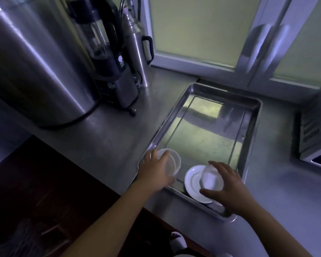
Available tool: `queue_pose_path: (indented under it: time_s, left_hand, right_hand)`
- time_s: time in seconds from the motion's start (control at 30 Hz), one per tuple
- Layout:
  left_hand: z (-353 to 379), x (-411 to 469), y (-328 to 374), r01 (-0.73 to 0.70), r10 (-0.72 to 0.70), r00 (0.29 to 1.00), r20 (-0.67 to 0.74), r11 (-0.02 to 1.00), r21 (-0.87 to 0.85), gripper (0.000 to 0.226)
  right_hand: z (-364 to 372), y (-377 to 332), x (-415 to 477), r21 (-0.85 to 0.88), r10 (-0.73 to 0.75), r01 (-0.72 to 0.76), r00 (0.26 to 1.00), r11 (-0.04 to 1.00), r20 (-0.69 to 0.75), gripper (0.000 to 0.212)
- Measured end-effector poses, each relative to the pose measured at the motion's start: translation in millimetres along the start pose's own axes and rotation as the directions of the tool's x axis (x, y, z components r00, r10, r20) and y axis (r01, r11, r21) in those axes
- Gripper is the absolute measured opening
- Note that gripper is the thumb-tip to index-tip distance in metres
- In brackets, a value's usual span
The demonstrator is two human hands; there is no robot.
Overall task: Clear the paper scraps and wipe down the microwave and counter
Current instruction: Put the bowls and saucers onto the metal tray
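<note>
One head-worn wide-angle view is supplied. The counter is viewed from close above, faced forward and steeply downward.

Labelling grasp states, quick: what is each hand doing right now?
Left hand: grips a round white plastic bowl.
Right hand: holds a small translucent white cup.
</note>
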State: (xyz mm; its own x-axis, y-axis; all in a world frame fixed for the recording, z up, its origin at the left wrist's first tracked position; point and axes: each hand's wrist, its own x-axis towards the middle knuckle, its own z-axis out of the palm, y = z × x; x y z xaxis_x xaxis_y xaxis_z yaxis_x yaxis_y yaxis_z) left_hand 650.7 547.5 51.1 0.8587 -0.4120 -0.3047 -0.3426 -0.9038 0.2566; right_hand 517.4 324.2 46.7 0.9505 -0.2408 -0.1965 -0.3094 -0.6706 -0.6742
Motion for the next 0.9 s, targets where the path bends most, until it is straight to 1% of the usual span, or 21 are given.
queue_pose_path:
  time_s: [0.1,0.27,0.37,0.43,0.53,0.67,0.77,0.83,0.9]
  left_hand:
    - [-0.6,34.4,0.5,-0.054,0.052,0.998,0.046,0.998,0.035,0.094]
    - [7.2,73.2,-1.5,-0.202,0.186,0.973,0.137,0.973,0.113,0.101]
    - [14.7,86.8,-11.1,-0.283,0.248,0.944,0.217,0.948,0.148,0.102]
    - [18.2,94.9,-17.9,-0.357,0.307,0.913,0.269,0.92,0.163,0.101]
    - [21.4,104.2,-24.6,-0.441,0.393,0.878,0.273,0.886,0.144,0.1]
    - [23.3,110.9,-26.7,-0.479,0.428,0.852,0.301,0.869,0.121,0.098]
    - [26.7,111.4,-27.5,-0.447,0.4,0.863,0.309,0.889,0.099,0.097]
    - [27.5,114.8,-27.8,-0.426,0.383,0.877,0.29,0.899,0.101,0.099]
    - [27.6,119.4,-27.6,-0.436,0.39,0.876,0.285,0.892,0.121,0.1]
  right_hand:
    - [4.8,-4.7,8.3,0.056,0.04,-0.038,0.998,0.998,-0.05,0.094]
    - [13.1,-23.1,8.3,0.118,0.166,-0.15,0.975,0.982,-0.148,0.092]
    - [23.6,-41.0,2.9,0.166,0.248,-0.216,0.946,0.962,-0.207,0.09]
    - [31.8,-51.6,1.2,0.184,0.297,-0.259,0.927,0.948,-0.23,0.09]
    - [42.3,-64.9,3.2,0.197,0.361,-0.317,0.896,0.928,-0.258,0.091]
    - [59.5,-83.4,9.0,0.195,0.438,-0.396,0.854,0.897,-0.282,0.094]
    - [69.2,-95.7,13.9,0.195,0.47,-0.43,0.837,0.881,-0.28,0.096]
    - [68.7,-102.6,18.5,0.242,0.496,-0.438,0.814,0.866,-0.302,0.092]
    - [64.8,-108.2,21.2,0.307,0.541,-0.454,0.773,0.836,-0.331,0.089]
